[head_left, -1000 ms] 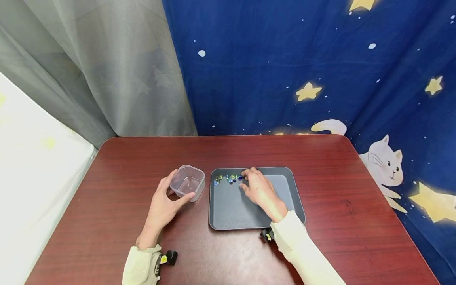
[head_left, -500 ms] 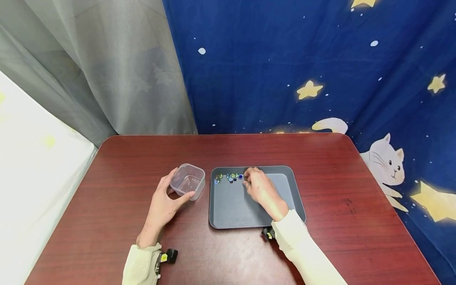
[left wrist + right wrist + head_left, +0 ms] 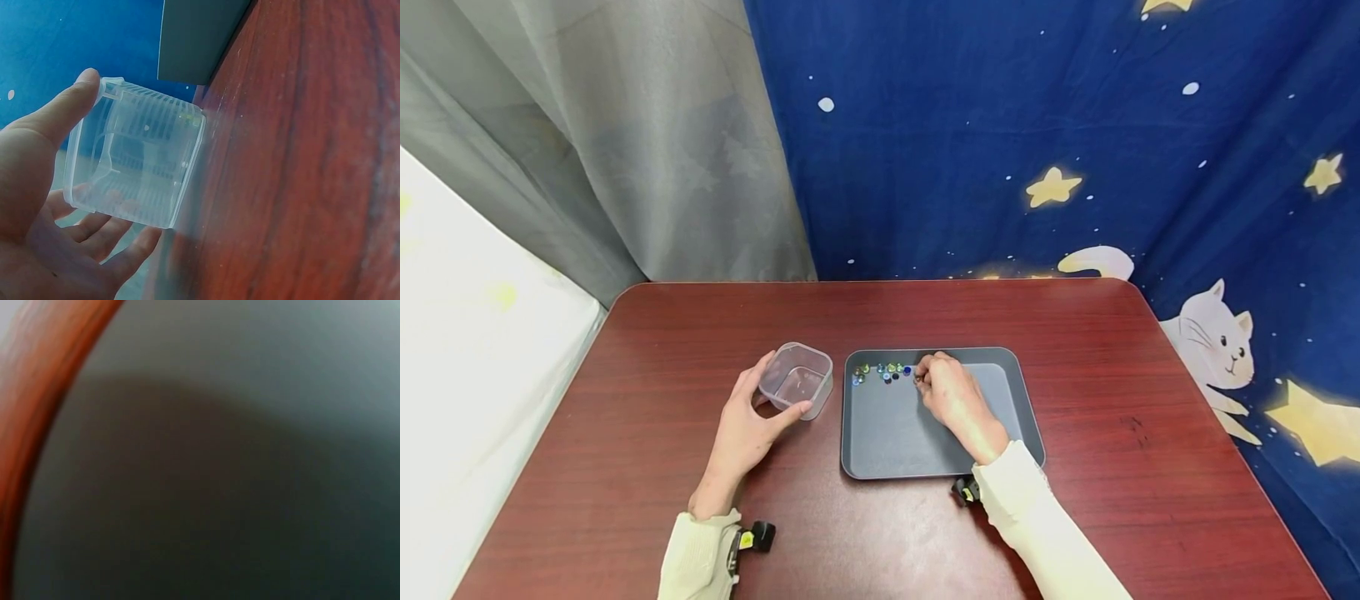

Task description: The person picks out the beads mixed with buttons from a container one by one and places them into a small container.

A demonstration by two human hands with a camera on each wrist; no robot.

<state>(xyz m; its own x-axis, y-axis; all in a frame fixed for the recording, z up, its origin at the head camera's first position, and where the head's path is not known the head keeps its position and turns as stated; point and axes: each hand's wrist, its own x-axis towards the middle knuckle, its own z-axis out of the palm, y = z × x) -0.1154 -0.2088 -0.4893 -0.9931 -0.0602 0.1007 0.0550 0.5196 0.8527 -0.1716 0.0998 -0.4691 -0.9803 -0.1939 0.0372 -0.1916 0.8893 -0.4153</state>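
Observation:
In the head view my left hand [image 3: 747, 433] holds a clear plastic container [image 3: 797, 385], thumb on the near side and fingers round the far side. In the left wrist view, the see-through walls of the container [image 3: 144, 156] show ribs. Whether its base fully rests on the table I cannot tell. My right hand [image 3: 955, 404] is over the grey tray [image 3: 887, 442], its thumb and fingertips pinching what looks like a small dark glass bead, mostly hidden. Several small glass beads [image 3: 891, 367], green, blue and clear, lie along the tray's far left part. The right wrist view is blurred.
The reddish wooden table [image 3: 715, 325] carries the tray, with the container just left of it. A grey curtain [image 3: 700, 167] and a blue starry curtain [image 3: 940, 150] hang behind the far table edge.
My right thumb and fingers, spread apart one second ago, have closed together beside the dark blue bead and drawn slightly right. The left hand and container keep their place.

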